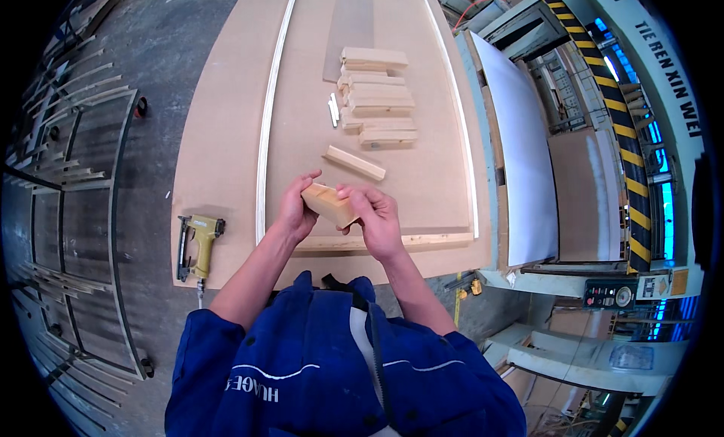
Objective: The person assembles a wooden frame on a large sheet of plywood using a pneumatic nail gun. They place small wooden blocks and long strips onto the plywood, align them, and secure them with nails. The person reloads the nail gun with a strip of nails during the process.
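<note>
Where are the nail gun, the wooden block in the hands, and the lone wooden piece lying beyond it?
Nail gun (202,236): head view, on its yellowish body.
Wooden block (327,203): head view, on its uncovered middle.
Lone wooden piece (354,163): head view, midway along its length.

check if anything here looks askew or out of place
One loose block lies slanted between the held block and the pile, whose blocks lie roughly parallel. No spill or damage stands out.
</note>
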The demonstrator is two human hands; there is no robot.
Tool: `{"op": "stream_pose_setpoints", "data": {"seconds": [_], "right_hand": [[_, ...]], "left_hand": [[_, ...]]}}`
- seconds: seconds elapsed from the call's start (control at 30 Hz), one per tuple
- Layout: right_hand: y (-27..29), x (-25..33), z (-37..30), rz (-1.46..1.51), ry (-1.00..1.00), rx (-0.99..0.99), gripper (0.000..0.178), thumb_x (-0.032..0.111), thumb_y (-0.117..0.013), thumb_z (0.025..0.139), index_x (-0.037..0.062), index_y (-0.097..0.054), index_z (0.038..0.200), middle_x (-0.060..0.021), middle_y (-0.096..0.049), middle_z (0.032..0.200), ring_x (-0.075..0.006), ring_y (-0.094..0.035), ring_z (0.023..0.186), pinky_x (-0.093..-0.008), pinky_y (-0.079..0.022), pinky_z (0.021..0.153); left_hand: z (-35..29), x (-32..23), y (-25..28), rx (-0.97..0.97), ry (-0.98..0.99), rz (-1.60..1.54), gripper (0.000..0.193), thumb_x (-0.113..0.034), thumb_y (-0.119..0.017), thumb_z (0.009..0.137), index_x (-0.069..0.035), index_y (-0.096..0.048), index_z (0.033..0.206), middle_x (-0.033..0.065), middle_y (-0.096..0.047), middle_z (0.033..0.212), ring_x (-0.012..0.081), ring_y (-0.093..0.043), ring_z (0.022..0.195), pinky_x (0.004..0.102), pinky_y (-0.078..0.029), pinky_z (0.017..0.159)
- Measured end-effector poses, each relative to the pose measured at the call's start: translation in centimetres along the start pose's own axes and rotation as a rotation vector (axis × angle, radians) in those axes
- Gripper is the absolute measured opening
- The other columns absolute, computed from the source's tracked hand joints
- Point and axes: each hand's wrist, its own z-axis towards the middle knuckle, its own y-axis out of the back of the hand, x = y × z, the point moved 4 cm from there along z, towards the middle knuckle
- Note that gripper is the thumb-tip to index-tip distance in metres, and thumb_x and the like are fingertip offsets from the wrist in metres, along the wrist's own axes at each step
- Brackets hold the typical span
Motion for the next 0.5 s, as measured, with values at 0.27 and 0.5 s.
{"op": "stream_pose_setpoints", "data": {"seconds": [0.27, 0.5], "right_hand": [[-0.5, 2.1, -0.4, -1.037, 0.346, 0.322, 0.078, 0.031, -0.089, 0.071, 0.0141, -0.061, 0.142, -0.0138, -0.057, 0.142, -0.028, -0.059, 0.122, -0.0371, -0.052, 0.093], [-0.1, -6.1, 0.0, -0.8, 0.243, 0.54, 0.06, 0.014, -0.078, 0.081, 0.0092, -0.058, 0.137, -0.0188, -0.06, 0.134, -0.0371, -0.059, 0.121, -0.0471, -0.049, 0.103]], "left_hand": [[0.0, 1.7, 1.1, 0.149, 0.322, 0.142, 0.036, -0.031, -0.05, 0.103, -0.008, -0.059, 0.13, 0.0094, -0.067, 0.104, 0.0206, -0.068, 0.084, 0.0341, -0.059, 0.071], [-0.7, 6.6, 6.1, 0.176, 0.4, 0.066, 0.038, -0.037, -0.044, 0.108, -0.007, -0.06, 0.123, 0.0095, -0.069, 0.105, 0.0229, -0.071, 0.086, 0.0353, -0.061, 0.071]]}}
